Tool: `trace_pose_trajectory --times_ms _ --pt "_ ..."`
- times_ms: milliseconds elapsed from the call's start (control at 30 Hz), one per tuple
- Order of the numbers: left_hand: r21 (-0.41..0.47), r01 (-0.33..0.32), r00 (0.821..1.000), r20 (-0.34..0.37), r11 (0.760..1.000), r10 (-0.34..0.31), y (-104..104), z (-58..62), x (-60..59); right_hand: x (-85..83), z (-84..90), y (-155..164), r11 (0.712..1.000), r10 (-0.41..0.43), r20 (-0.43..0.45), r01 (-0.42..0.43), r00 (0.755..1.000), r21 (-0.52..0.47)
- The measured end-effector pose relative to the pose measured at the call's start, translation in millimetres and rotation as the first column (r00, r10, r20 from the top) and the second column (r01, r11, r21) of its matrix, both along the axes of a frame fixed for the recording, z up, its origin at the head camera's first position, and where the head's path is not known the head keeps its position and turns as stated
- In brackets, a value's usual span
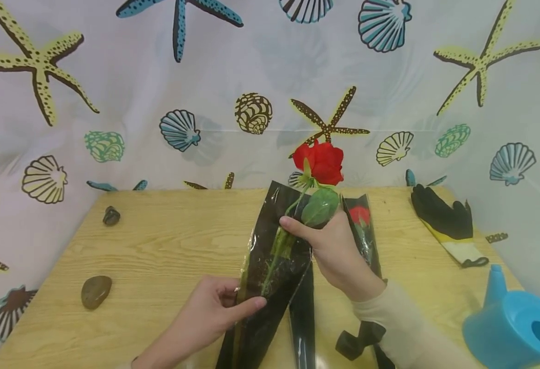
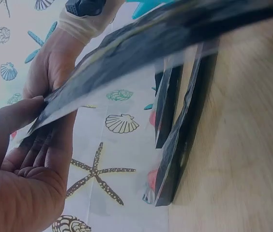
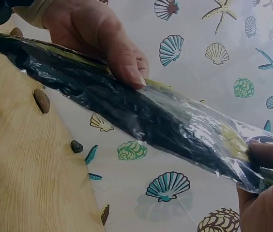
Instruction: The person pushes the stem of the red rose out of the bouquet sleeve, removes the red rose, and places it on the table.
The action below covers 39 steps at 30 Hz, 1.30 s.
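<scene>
A red rose (image 1: 319,163) with a green leaf and long stem stands out of the top of a black sleeve (image 1: 256,256) with a shiny clear front. My right hand (image 1: 336,253) grips the sleeve's upper end beside the leaf, thumb across the front near the stem. Lower down, my left hand (image 1: 201,318) pinches the sleeve's left edge between thumb and fingers. The sleeve slants, held above the table in both wrist views, where its dark film (image 3: 127,108) stretches between the two hands. Its lower end leaves the head view at the bottom.
Two more sleeved roses lie on the wooden table (image 1: 168,246), one sleeve (image 1: 368,246) at right, another (image 1: 302,323) partly covered. Black ribbon (image 1: 361,341) lies near my right sleeve. At right are a black-and-yellow glove (image 1: 445,220) and blue watering can (image 1: 491,328); at left, stones (image 1: 97,292).
</scene>
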<state>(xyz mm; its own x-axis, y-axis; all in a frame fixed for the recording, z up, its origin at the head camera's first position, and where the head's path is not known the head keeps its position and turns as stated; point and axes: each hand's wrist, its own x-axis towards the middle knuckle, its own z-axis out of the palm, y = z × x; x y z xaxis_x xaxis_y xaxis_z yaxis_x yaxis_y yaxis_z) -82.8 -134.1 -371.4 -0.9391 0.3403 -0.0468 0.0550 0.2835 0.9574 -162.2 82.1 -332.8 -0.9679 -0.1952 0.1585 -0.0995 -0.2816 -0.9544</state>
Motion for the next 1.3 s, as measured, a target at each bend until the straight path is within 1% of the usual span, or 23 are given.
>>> trace_pose_trajectory --times_ms 100,133,233,467,633,700,767,833,900,1000,1067,1133,1200,1300 --pt "0.002 -0.015 1.0 -0.024 1.0 0.015 3 -0.7 1.0 -0.4 -0.4 -1 1.0 0.014 -0.022 -0.014 1.0 -0.009" --pt "-0.009 -0.023 0.999 -0.038 1.0 0.022 3 -0.9 1.2 -0.4 -0.6 -2 1.0 0.017 -0.028 -0.018 0.999 -0.016" --pt "-0.033 -0.04 0.997 -0.064 0.999 0.038 3 -0.9 2.5 1.3 -1.9 -3 0.999 0.033 -0.014 -0.033 0.999 -0.005" --pt "0.001 -0.078 0.994 -0.071 0.997 0.078 1 2.6 3.0 10.0 -7.8 -13 0.989 0.118 0.051 -0.122 0.992 0.079" --pt "0.029 -0.094 0.993 -0.063 0.995 0.095 0 4.0 2.4 15.0 -13.0 -18 0.98 0.149 0.075 -0.157 0.986 0.12" --pt "0.029 -0.105 0.992 -0.062 0.994 0.106 0 3.6 1.8 15.8 -14.7 -19 0.975 0.155 0.076 -0.165 0.985 0.147" --pt "0.008 -0.112 0.991 -0.073 0.994 0.112 -1 2.9 1.0 16.1 -15.5 -19 0.972 0.157 0.074 -0.168 0.985 0.165" --pt "0.003 -0.094 0.993 -0.078 0.996 0.094 -3 1.7 -0.1 15.5 -15.6 -19 0.974 0.163 0.083 -0.174 0.983 0.147" --pt "-0.028 -0.065 0.995 -0.083 0.998 0.062 -6 0.4 -0.2 14.0 -14.7 -17 0.98 0.158 0.078 -0.166 0.984 0.113" --pt "-0.06 -0.022 0.999 -0.049 0.998 0.019 -10 -1.2 1.3 11.6 -12.6 -13 0.986 0.152 0.069 -0.156 0.986 0.056" --pt "-0.087 -0.007 1.0 -0.025 0.996 0.005 -12 -1.0 2.5 10.6 -11.2 -12 0.988 0.149 0.057 -0.152 0.987 0.039" --pt "-0.081 0.003 1.0 -0.006 0.997 -0.003 -14 -0.1 2.9 11.0 -10.3 -12 0.986 0.157 0.059 -0.159 0.986 0.039" --pt "-0.076 0.01 1.0 -0.008 0.997 -0.011 -14 1.2 2.4 11.5 -10.3 -13 0.986 0.156 0.059 -0.159 0.986 0.053" --pt "-0.034 0.014 1.0 -0.015 0.999 -0.014 -14 2.7 2.7 11.9 -9.4 -13 0.985 0.147 0.063 -0.152 0.987 0.085"
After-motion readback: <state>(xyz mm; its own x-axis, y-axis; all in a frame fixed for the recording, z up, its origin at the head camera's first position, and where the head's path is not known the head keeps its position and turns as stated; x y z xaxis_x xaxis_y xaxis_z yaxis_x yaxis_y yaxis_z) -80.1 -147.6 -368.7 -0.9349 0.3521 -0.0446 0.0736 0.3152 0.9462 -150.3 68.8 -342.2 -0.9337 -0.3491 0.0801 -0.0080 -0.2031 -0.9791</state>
